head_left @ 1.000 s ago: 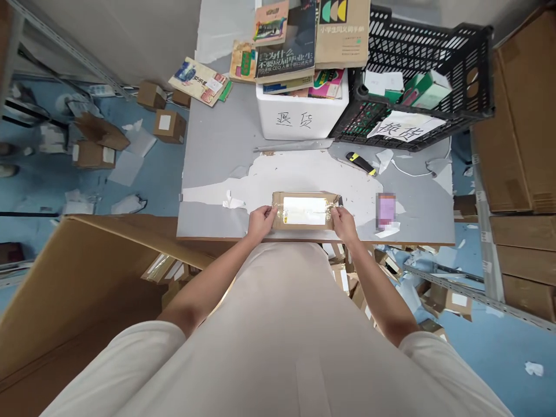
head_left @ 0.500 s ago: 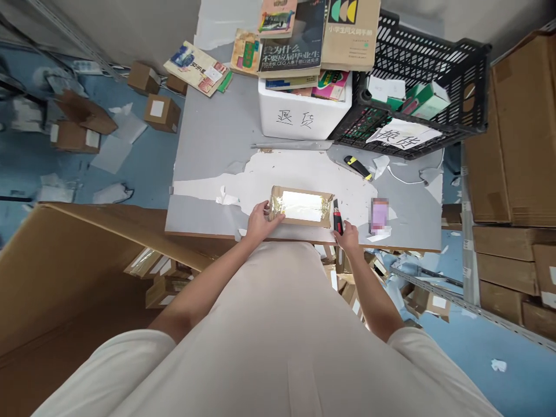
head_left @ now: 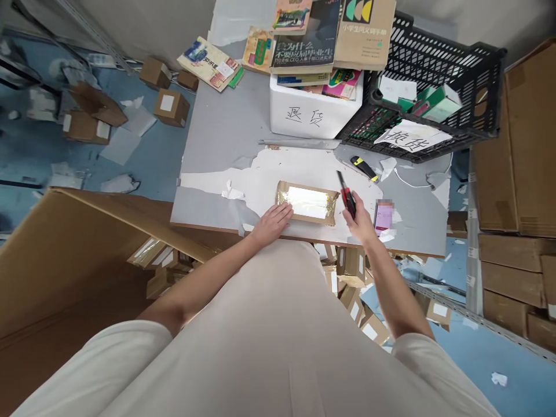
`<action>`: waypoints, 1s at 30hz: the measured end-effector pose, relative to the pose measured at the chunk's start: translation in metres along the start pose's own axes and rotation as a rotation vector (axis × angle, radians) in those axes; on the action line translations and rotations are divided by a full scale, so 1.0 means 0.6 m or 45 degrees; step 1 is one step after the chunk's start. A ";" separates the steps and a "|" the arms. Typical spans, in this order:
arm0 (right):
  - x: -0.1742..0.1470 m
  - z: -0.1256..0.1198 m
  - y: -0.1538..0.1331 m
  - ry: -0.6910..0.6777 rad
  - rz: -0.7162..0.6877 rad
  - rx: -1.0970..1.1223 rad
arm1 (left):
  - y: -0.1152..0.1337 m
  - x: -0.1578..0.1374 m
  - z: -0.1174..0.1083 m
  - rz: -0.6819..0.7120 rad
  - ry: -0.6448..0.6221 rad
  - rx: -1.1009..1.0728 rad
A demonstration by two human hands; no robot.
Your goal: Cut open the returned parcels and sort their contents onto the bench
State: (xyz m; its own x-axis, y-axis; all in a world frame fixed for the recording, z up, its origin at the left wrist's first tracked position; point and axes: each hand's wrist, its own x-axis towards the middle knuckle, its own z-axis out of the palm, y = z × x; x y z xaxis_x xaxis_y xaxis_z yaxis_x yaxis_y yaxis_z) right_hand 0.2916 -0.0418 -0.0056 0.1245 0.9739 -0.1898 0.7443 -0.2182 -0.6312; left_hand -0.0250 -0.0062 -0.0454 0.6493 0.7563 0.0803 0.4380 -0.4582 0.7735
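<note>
Left hand [head_left: 273, 223] lies flat on parcel [head_left: 309, 202] at eight o'clock — presumably steadying it — while right hand [head_left: 358, 222] grips knife [head_left: 346, 196] near three.

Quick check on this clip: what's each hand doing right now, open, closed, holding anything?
Left hand: open, laid on the box, not gripping it.
Right hand: closed around the red-and-black knife.

A taped, white-labelled brown parcel [head_left: 307, 202] lies flat, a red-black knife [head_left: 347, 197] slanting beside it.
</note>
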 end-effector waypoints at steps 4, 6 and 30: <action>0.045 0.000 -0.118 -0.515 -0.499 -0.363 | -0.017 -0.003 0.012 -0.013 -0.037 0.030; 0.063 0.012 -0.146 -0.682 -0.605 -0.552 | -0.023 -0.005 0.019 -0.006 -0.033 0.058; 0.066 0.022 -0.219 -0.951 -0.578 -1.305 | -0.057 -0.011 0.046 0.226 0.132 0.389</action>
State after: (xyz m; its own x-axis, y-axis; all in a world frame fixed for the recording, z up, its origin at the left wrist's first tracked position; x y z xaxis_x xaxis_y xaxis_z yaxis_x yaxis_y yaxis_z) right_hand 0.1901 0.0249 0.0600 -0.4022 0.6084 -0.6841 0.8163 0.5767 0.0329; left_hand -0.0269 -0.0082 -0.0900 0.6720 0.6889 0.2717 0.5002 -0.6928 0.5194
